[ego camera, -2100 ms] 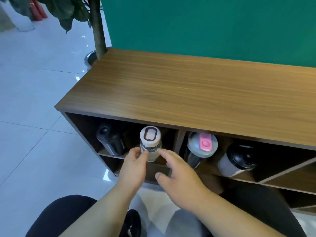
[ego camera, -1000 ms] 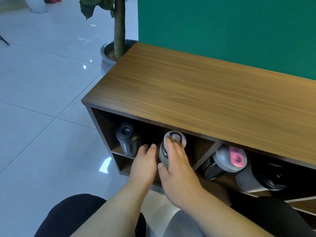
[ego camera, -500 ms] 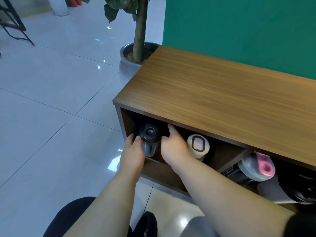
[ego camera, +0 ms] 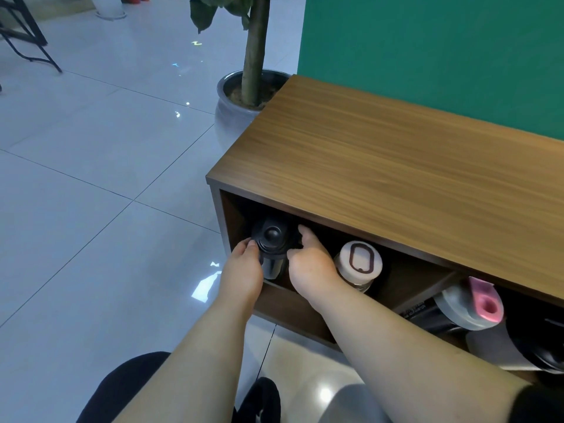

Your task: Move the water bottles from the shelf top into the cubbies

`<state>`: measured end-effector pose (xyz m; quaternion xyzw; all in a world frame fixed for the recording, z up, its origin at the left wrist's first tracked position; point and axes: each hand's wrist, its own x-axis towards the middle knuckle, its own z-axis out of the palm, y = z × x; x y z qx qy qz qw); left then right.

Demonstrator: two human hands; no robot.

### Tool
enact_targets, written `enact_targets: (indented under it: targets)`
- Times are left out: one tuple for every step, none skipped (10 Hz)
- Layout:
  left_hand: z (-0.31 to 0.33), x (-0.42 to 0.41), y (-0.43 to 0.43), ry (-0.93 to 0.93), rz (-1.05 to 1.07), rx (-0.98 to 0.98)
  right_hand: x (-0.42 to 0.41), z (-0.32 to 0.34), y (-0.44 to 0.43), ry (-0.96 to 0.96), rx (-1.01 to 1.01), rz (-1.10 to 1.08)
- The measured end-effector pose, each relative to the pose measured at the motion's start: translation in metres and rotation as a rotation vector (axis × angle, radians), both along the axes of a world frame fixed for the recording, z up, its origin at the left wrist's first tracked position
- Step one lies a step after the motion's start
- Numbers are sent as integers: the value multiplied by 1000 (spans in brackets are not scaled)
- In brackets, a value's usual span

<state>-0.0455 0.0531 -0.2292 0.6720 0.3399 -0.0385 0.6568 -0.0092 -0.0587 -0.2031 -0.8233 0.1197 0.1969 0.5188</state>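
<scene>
potted tree on the tiled floor at far left; left hand and right hand clasp the black bottle from either side in the leftmost cubby; beside it the cream-lidded bottle; further right the pink-spouted bottle, then a black-lidded bottle; wooden shelf top above.

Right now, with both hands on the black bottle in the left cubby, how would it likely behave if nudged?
The black bottle stands upright and narrow, so a sideways push would probably tip it. Its round body would likely roll once down. The left hand and right hand flank it, which probably steadies it; its smooth finish may be slippery.
</scene>
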Motion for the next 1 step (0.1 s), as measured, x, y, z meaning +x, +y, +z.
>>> enact_targets:
  targets:
    - [1, 2, 0, 13, 26, 52, -5, 5, -1, -46, -15, -10]
